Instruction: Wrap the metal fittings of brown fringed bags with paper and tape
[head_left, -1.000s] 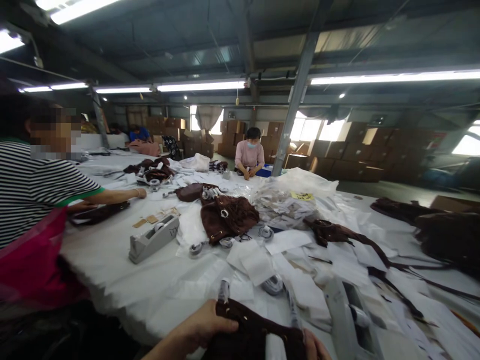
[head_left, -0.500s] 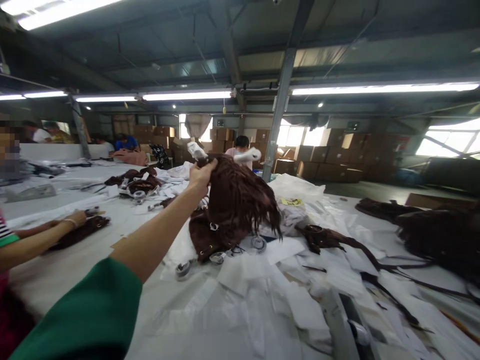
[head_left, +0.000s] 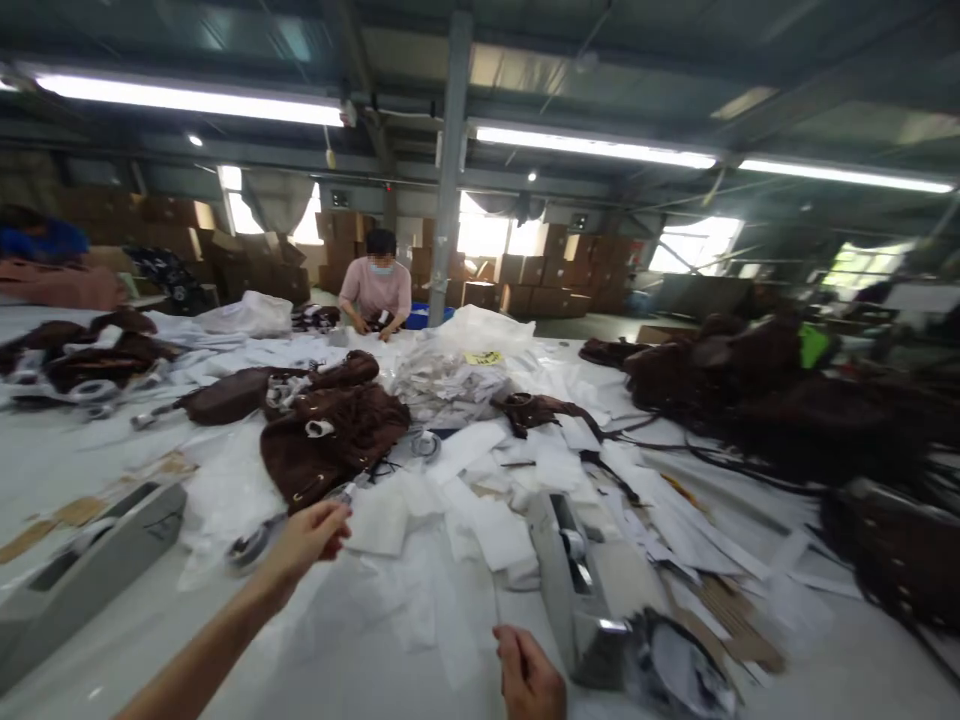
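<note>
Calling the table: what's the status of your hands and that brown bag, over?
Left hand curled near brown bag. Right hand beside grey tape dispenser. Bag lying down. White sheets scattered between bag and dispenser.

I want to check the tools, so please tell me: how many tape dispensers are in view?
2. One grey dispenser is at the picture's left edge; the other dispenser stands just beyond the right hand. More may be hidden.

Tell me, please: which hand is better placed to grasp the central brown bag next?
The left hand, probably: it is close to the brown bag, while the right hand is farther away, beside a tape dispenser.
</note>
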